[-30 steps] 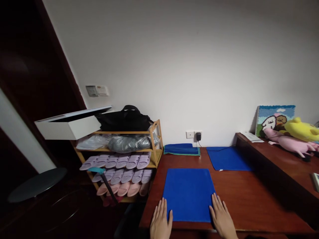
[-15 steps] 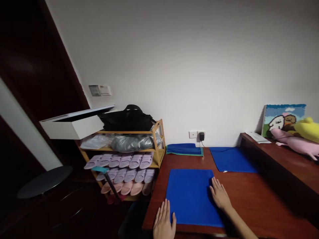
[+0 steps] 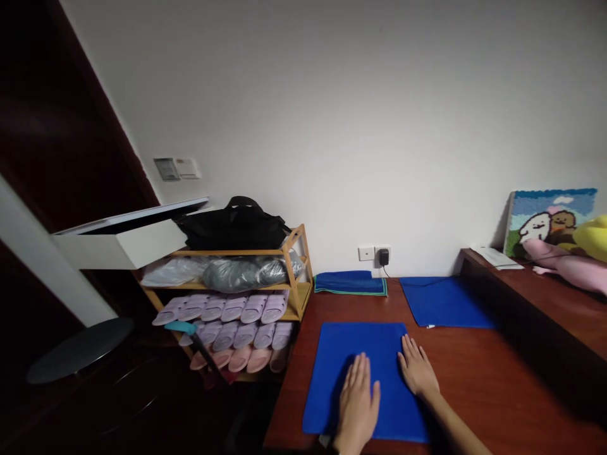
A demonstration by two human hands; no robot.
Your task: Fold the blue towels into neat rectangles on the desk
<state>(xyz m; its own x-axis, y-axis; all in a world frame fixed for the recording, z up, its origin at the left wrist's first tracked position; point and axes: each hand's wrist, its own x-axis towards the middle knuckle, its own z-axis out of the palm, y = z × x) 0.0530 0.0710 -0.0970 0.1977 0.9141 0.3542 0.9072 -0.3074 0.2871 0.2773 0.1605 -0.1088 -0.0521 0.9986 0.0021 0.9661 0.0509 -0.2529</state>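
A blue cloth (image 3: 327, 379) lies flat on the reddish-brown wooden desk (image 3: 478, 392). Over its lower middle is my left hand (image 3: 359, 401), fingers stretched out and held side by side; whether the palm presses on the fabric I cannot tell. My right hand (image 3: 418, 366) rests at the cloth's right edge, palm down with fingers extended, partly on the wood. Neither hand grips anything. Farther back on the desk are a second blue cloth (image 3: 446, 303), with a small white tag, and a folded blue cloth (image 3: 349, 283) with green edging.
Left of the desk stands a wooden rack (image 3: 300, 272) with rows of slippers (image 3: 232, 308), a black bag (image 3: 237, 227) and a white box (image 3: 137, 243). A black plug (image 3: 384, 256) sits in the wall socket. Plush toys (image 3: 569, 265) lie on the raised right shelf.
My left hand has moved right, from the cloth's left edge to over its middle. The cloth's lower left corner now shows. My right hand has stayed nearly in place.
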